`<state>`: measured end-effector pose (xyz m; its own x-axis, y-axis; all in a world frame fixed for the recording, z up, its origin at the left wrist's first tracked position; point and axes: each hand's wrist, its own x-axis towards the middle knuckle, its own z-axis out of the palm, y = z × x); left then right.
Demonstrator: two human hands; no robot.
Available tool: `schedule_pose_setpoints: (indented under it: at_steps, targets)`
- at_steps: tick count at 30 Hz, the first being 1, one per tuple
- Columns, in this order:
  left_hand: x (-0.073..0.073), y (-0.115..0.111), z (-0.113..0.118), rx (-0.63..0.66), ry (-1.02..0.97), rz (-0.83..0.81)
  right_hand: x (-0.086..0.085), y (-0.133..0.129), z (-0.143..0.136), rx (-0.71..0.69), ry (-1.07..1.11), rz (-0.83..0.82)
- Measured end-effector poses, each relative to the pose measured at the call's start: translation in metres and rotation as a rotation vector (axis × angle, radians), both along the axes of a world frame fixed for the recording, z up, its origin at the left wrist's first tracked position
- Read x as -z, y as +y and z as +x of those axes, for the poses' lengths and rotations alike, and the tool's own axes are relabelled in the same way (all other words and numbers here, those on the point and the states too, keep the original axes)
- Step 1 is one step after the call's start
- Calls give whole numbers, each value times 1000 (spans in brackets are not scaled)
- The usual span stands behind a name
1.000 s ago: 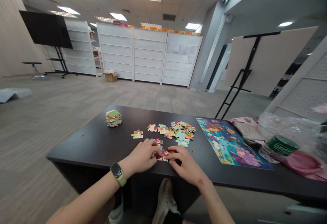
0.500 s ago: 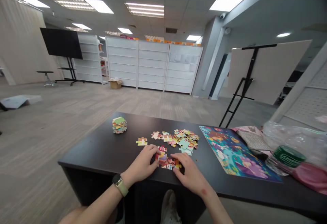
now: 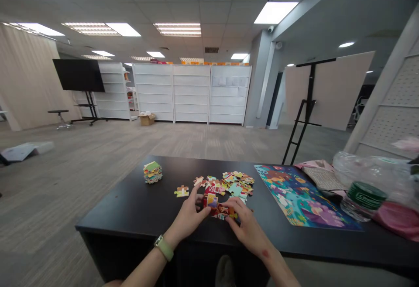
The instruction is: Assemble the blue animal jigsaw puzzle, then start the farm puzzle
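A small group of joined jigsaw pieces [image 3: 212, 201], with a red barn and a figure on it, is between my hands near the table's front edge. My left hand [image 3: 188, 215] holds its left side, the thumb against the lower edge and the index finger reaching up beside the barn piece. My right hand [image 3: 244, 223] grips the right end, fingers curled over the top and thumb below, partly hiding it. Just behind lies a loose heap of jigsaw pieces [image 3: 240, 184]. A single yellow-green piece [image 3: 181, 191] lies left of my left hand.
A stack of jigsaw pieces [image 3: 152, 172] stands at the dark table's [image 3: 131, 208] back left. To the right lie a colourful picture sheet [image 3: 294, 195], a green-labelled plastic bottle [image 3: 363, 199] and a pink bag [image 3: 399, 219]. Beyond the table stands an easel [image 3: 306, 99].
The view has tipped upward slightly. My left thumb has moved onto the joined pieces and its index finger has lifted and stretched out. My right hand stays at the right end.
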<state>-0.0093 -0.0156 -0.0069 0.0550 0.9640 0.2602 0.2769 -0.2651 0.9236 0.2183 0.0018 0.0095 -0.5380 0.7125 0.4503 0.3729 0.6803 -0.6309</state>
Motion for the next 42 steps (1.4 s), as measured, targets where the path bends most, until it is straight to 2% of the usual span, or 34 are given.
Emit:
schedule_pose_setpoints:
  at_steps: [4, 10, 13, 17, 20, 28, 35, 38, 42]
  targets:
    - [5, 13, 14, 30, -290, -5, 5, 3, 2, 50, 33, 63]
    - [3, 19, 26, 7, -418, 12, 9, 6, 3, 156, 87, 107]
    - [0, 15, 27, -4, -390, 15, 7, 6, 3, 163, 98, 33]
    - [-3, 11, 23, -40, -343, 19, 5, 6, 2, 181, 72, -159]
    - [-4, 11, 21, -49, -350, 15, 4, 7, 1, 143, 77, -241]
    - [10, 19, 21, -134, -284, 44, -3, 2, 4, 98, 66, -200]
    - [16, 26, 17, -193, -267, 30, 7, 8, 8, 141, 169, -224]
    - [10, 21, 11, -256, -106, 62, 11, 12, 8, 192, 231, -272]
    - [-6, 5, -3, -381, 476, 69, 13, 15, 7, 236, 225, -280]
